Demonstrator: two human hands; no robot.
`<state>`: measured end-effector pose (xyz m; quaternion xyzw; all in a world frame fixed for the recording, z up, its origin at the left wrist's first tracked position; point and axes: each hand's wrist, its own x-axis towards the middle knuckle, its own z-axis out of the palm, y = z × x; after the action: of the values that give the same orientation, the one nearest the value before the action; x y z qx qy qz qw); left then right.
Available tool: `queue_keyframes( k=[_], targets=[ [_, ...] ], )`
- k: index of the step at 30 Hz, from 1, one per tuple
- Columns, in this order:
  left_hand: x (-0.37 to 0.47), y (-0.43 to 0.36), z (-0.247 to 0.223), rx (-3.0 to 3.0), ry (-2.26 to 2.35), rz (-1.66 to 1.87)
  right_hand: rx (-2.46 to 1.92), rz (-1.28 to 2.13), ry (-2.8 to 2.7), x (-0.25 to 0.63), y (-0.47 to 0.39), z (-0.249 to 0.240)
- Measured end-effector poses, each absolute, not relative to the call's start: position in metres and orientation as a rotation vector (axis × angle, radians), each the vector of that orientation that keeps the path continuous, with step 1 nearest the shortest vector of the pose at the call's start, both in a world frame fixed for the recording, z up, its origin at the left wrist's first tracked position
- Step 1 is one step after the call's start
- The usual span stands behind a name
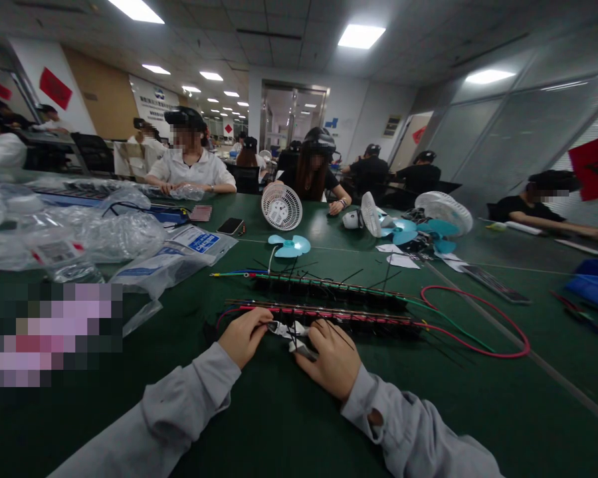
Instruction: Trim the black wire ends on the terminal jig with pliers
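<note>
Two long black strips lie side by side across the green table. The near strip [373, 325] carries a red cable [478, 350], the far strip [323, 287] a green cable [458, 321]; thin black ties stick out from both. At the near strip's left part, my left hand [242, 337] is closed in a pinch; what its fingertips hold, if anything, is too small to tell. My right hand [333, 358] curls round a crumpled white piece [299, 348], thumb below it. More white crumpled material [285, 328] lies between the hands, against the strip.
Clear plastic bags [109, 232] and a printed bag [189, 249] lie at left, near a phone [230, 226]. A blue fan blade [289, 246], a white fan grille [282, 207] and fan parts [438, 226] lie beyond. A blue bin [595, 285] stands right. Several people sit around.
</note>
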<state>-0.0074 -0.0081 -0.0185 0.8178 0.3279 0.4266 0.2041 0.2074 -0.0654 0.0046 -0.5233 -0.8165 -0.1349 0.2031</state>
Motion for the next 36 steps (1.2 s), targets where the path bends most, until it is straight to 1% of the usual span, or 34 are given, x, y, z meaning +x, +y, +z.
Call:
queue_keyframes(
  k=[7,19,36],
  targets=[
    [-0.0074,-0.0083,-0.0174,2.251,0.907,1.173,-1.453,-0.334,-2.313,0.2069,-0.0627,0.0069],
    [-0.0078,-0.0098,-0.0154,2.316,0.919,1.181,-1.418,-0.45,-2.268,0.2043,-0.0624,0.0041],
    [-0.0073,-0.0096,-0.016,2.339,0.923,1.198,-1.436,-0.459,-2.255,0.2042,-0.0643,0.005]
  ],
)
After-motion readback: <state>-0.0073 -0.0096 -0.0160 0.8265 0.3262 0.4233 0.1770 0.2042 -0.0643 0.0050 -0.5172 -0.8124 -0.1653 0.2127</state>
